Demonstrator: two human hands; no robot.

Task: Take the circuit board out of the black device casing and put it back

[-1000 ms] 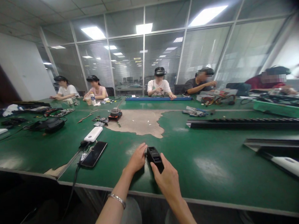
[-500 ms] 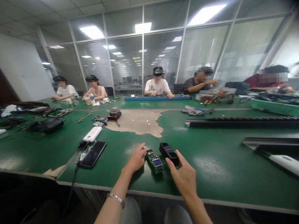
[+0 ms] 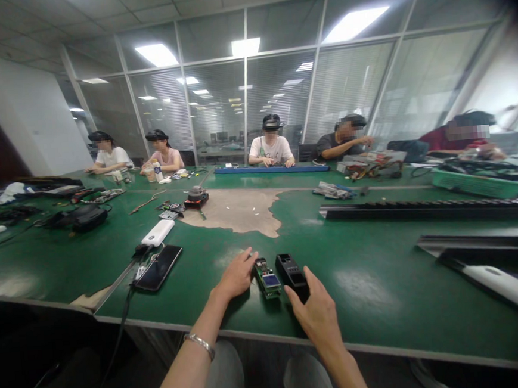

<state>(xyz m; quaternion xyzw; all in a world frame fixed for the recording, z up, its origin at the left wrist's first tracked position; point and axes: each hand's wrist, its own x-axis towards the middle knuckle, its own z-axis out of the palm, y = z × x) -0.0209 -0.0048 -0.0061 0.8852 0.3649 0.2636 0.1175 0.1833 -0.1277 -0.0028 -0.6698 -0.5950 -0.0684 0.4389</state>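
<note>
My left hand (image 3: 236, 276) rests on the table with its fingers stretched out, holding nothing. Its fingertips are at the upper left edge of a green circuit board (image 3: 267, 279) with a small blue display; whether they touch it I cannot tell. Just to the right lies a narrow black plastic casing (image 3: 291, 270), roughly parallel to the board. The thumb and index finger of my right hand (image 3: 316, 309) are on either side of the casing's near end, gripping it. The palm hides part of that end.
To the left lie a black smartphone (image 3: 159, 267), a white power bank (image 3: 158, 233) and cables. Long black metal rails (image 3: 430, 209) and a green basket (image 3: 473, 184) are on the right. Several people sit across the green table (image 3: 377, 322); a blue bar (image 3: 270, 169) lies before one.
The casing has come down and turned more parallel to the board, with my right hand moving slightly toward me. My left hand has hardly moved.
</note>
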